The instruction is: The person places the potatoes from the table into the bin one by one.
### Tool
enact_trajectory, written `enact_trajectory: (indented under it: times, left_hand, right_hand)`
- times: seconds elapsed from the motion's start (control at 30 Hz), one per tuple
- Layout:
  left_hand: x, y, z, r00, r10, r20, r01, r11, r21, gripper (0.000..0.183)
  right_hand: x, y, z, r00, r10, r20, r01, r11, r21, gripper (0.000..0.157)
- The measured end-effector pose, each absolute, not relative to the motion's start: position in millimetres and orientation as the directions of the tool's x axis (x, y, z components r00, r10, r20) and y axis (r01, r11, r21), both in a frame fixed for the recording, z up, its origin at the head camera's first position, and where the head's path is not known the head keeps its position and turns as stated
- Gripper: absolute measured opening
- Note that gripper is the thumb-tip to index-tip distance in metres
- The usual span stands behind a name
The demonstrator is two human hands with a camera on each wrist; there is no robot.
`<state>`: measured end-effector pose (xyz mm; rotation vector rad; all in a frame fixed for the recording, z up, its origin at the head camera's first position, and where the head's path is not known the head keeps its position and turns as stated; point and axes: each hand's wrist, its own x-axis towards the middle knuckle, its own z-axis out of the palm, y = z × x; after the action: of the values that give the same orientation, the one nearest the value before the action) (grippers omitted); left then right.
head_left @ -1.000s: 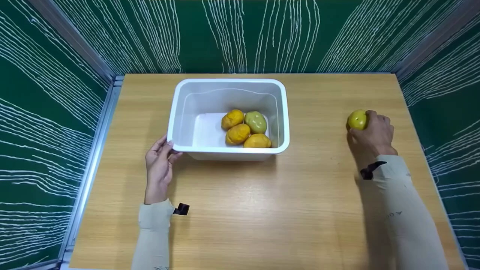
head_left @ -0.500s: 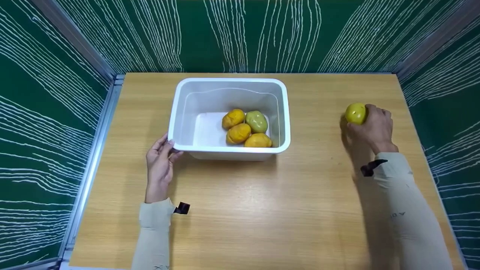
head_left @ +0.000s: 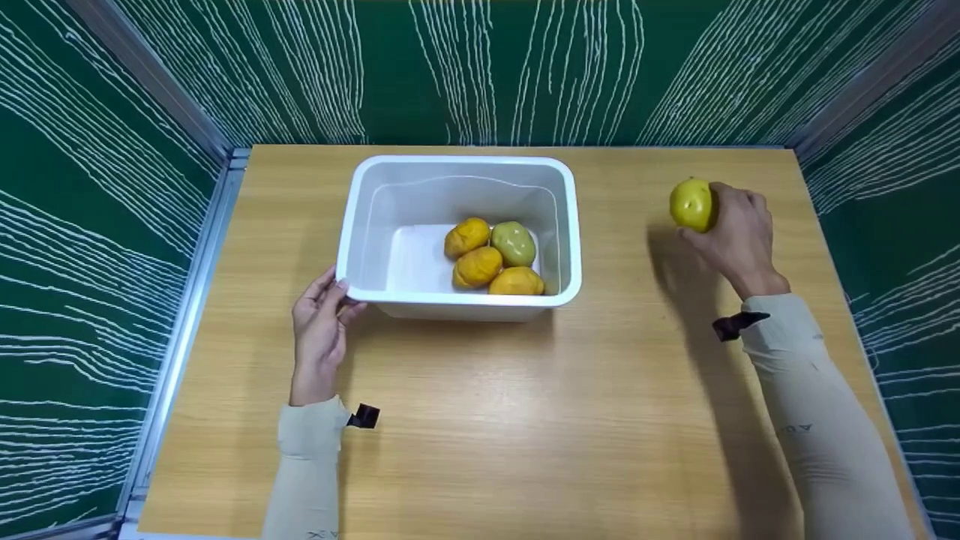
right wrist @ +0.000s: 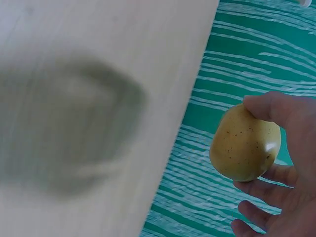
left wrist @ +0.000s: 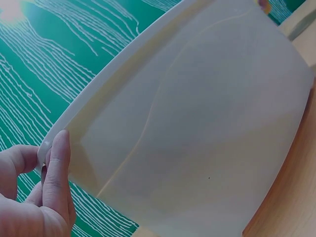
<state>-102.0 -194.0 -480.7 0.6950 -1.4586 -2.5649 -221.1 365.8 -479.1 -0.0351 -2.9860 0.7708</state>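
My right hand (head_left: 739,229) grips a yellow-green mango (head_left: 691,204) between thumb and fingers, raised above the right side of the table with its shadow below. In the right wrist view the mango (right wrist: 244,143) shows small dark specks and a glossy spot; the lower fingers spread away from it. My left hand (head_left: 319,322) pinches the near left corner of a white plastic bin (head_left: 457,300). The left wrist view shows the thumb and fingers at the bin's rim (left wrist: 98,81). Inside the bin lie a green mango (head_left: 513,244) and several orange-yellow mangoes (head_left: 477,268), bunched toward the right.
The bin stands on a wooden table (head_left: 480,420), near its back edge. Green panels (head_left: 502,75) with wavy white lines enclose the back and both sides. A metal rail (head_left: 187,315) runs along the left edge. Small black devices (head_left: 365,416) are strapped at both wrists.
My right hand has lifted the mango off the table and moved it leftward and farther back. My left hand and the bin have stayed in place.
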Motion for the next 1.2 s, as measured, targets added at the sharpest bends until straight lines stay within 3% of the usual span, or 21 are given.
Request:
enact_trajectory:
  times: [0.33,0.93,1.2]
  left_hand:
    - [-102,-195,-482,-0.878,-0.324,-0.352,-0.139,-0.531,0.836,0.044]
    - [-100,-193,-482,-0.896,-0.319,-0.308,-0.097,-0.536,0.839,0.044]
    - [-101,-193,-482,-0.890,-0.316,-0.329,-0.117,-0.539,0.834,0.045]
  right_hand:
    - [-227,330,-449,-0.988,-0.060,0.139,-0.121,0.868,-0.482,0.080]
    - [-234,272,-404,-0.974,-0.150,0.171,-0.213,0.866,-0.452,0.083]
    - [-232,251,-392,-0.945,-0.236,0.225,-0.313,0.851,-0.422,0.081]
